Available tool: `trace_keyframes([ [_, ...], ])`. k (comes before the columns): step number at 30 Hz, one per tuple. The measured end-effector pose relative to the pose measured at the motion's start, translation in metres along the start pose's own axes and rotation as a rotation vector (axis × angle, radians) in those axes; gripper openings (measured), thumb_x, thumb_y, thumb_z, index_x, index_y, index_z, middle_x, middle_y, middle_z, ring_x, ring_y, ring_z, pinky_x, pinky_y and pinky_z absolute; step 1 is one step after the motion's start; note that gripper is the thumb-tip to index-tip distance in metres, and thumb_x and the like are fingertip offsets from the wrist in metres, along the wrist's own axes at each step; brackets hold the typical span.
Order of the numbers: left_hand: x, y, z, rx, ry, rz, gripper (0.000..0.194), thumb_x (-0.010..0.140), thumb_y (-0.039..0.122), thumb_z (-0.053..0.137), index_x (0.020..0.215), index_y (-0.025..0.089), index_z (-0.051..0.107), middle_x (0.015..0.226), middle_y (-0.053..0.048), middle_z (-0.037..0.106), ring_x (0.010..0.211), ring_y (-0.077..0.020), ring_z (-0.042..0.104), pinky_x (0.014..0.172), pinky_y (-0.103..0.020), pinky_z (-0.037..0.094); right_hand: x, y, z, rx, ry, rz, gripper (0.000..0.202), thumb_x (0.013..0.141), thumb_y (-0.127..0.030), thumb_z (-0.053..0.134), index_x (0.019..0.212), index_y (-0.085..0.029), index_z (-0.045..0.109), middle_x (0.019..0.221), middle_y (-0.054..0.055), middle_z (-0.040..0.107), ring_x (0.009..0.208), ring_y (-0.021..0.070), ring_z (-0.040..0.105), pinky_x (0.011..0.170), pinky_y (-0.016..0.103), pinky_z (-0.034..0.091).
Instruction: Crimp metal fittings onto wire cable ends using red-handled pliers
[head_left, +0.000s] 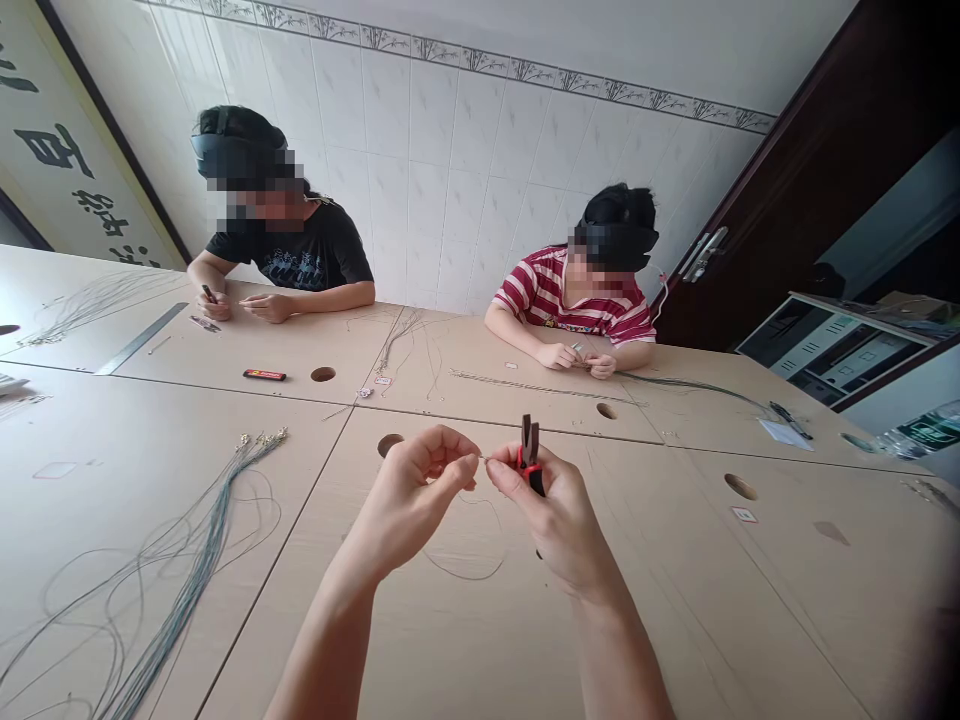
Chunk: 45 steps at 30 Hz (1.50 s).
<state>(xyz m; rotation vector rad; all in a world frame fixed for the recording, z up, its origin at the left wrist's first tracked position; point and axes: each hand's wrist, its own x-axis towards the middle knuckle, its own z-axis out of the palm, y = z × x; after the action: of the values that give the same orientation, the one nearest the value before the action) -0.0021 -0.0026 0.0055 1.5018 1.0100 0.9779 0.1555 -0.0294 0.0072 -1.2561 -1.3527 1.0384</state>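
Above the table in front of me, my left hand (420, 490) pinches one end of a thin cord (469, 578) between thumb and fingertips. The cord hangs down in a loose loop below my hands. Close beside it, my right hand (559, 510) is closed around small pliers (530, 450) with red and black grips, their jaws pointing up and slightly apart. The right thumb and forefinger meet near the left fingertips, at a tiny piece on the cord too small to make out.
A bundle of grey-green cords (202, 560) lies to the left. A red and black lighter-like object (264, 375) and a metal ruler (142, 338) lie farther back. Two co-workers, one in black (315, 250), one in red stripes (532, 290), sit across. A plastic bottle (926, 432) is at right.
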Motion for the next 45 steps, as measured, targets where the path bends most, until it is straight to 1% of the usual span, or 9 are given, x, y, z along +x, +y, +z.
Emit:
trace_keyframes([
  [3, 0.001, 0.003, 0.001, -0.019, -0.002, -0.017, 0.009, 0.088, 0.029, 0.059, 0.085, 0.020, 0.062, 0.081, 0.001, 0.062, 0.077, -0.0136, 0.054, 0.070, -0.028, 0.040, 0.000, 0.001, 0.000, 0.002, 0.014, 0.000, 0.022, 0.085, -0.038, 0.061, 0.074, -0.019, 0.060, 0.062, -0.004, 0.040, 0.059, 0.0106, 0.034, 0.056, 0.024, 0.031],
  [9, 0.002, -0.004, 0.000, -0.081, -0.038, 0.019, 0.016, 0.087, 0.034, 0.062, 0.083, 0.019, 0.062, 0.080, 0.001, 0.060, 0.075, -0.0129, 0.051, 0.068, -0.027, 0.039, -0.001, 0.004, 0.002, -0.043, 0.031, -0.019, 0.022, 0.085, -0.037, 0.062, 0.073, -0.019, 0.057, 0.063, -0.004, 0.043, 0.060, 0.0104, 0.037, 0.058, 0.025, 0.032],
  [14, 0.002, -0.006, -0.001, -0.090, -0.034, 0.007, 0.016, 0.087, 0.033, 0.063, 0.080, 0.018, 0.062, 0.079, 0.000, 0.060, 0.075, -0.0132, 0.051, 0.069, -0.028, 0.040, 0.000, 0.004, 0.002, -0.097, 0.051, -0.029, 0.023, 0.086, -0.038, 0.060, 0.073, -0.019, 0.057, 0.064, -0.003, 0.050, 0.061, 0.0109, 0.040, 0.058, 0.025, 0.033],
  [22, 0.002, -0.004, 0.000, -0.105, -0.024, -0.018, 0.016, 0.085, 0.033, 0.063, 0.080, 0.018, 0.060, 0.076, 0.000, 0.060, 0.072, -0.0134, 0.053, 0.067, -0.027, 0.041, -0.002, 0.002, 0.004, -0.147, 0.063, -0.056, 0.023, 0.087, -0.039, 0.060, 0.075, -0.020, 0.057, 0.064, -0.002, 0.055, 0.058, 0.0112, 0.045, 0.055, 0.025, 0.034],
  [28, 0.002, -0.003, 0.001, -0.136, -0.044, -0.019, 0.015, 0.085, 0.030, 0.063, 0.080, 0.017, 0.058, 0.078, 0.000, 0.061, 0.075, -0.0135, 0.055, 0.072, -0.028, 0.043, -0.004, 0.002, 0.003, -0.141, 0.049, -0.048, 0.021, 0.087, -0.038, 0.060, 0.077, -0.020, 0.057, 0.067, -0.002, 0.058, 0.060, 0.0114, 0.047, 0.055, 0.024, 0.034],
  [33, 0.001, -0.002, 0.000, -0.140, -0.038, -0.035, 0.015, 0.085, 0.030, 0.062, 0.080, 0.017, 0.058, 0.077, 0.000, 0.061, 0.078, -0.0146, 0.056, 0.077, -0.030, 0.043, -0.005, 0.001, 0.003, -0.130, 0.028, -0.043, 0.021, 0.087, -0.038, 0.060, 0.078, -0.019, 0.059, 0.067, -0.002, 0.056, 0.060, 0.0108, 0.045, 0.056, 0.025, 0.034],
  [37, 0.001, 0.001, 0.000, -0.128, -0.025, -0.037, 0.015, 0.085, 0.030, 0.062, 0.079, 0.017, 0.058, 0.076, 0.000, 0.060, 0.078, -0.0152, 0.056, 0.076, -0.030, 0.044, -0.004, -0.001, 0.004, -0.123, 0.007, -0.023, 0.024, 0.088, -0.040, 0.058, 0.076, -0.019, 0.057, 0.064, -0.003, 0.051, 0.057, 0.0101, 0.039, 0.054, 0.025, 0.033],
  [41, 0.001, 0.003, 0.000, -0.121, -0.029, -0.035, 0.014, 0.084, 0.031, 0.061, 0.079, 0.017, 0.058, 0.077, -0.001, 0.061, 0.077, -0.0155, 0.057, 0.073, -0.030, 0.043, -0.003, -0.001, 0.004, -0.103, -0.015, -0.021, 0.026, 0.088, -0.042, 0.057, 0.075, -0.019, 0.054, 0.061, -0.005, 0.043, 0.054, 0.0095, 0.033, 0.051, 0.024, 0.030],
  [45, 0.001, 0.004, 0.000, -0.132, -0.040, -0.020, 0.012, 0.083, 0.028, 0.062, 0.079, 0.017, 0.059, 0.077, -0.001, 0.061, 0.076, -0.0150, 0.056, 0.072, -0.028, 0.043, -0.003, -0.001, 0.004, -0.104, 0.005, -0.048, 0.026, 0.088, -0.041, 0.057, 0.074, -0.020, 0.053, 0.060, -0.005, 0.042, 0.054, 0.0099, 0.034, 0.052, 0.024, 0.030],
])
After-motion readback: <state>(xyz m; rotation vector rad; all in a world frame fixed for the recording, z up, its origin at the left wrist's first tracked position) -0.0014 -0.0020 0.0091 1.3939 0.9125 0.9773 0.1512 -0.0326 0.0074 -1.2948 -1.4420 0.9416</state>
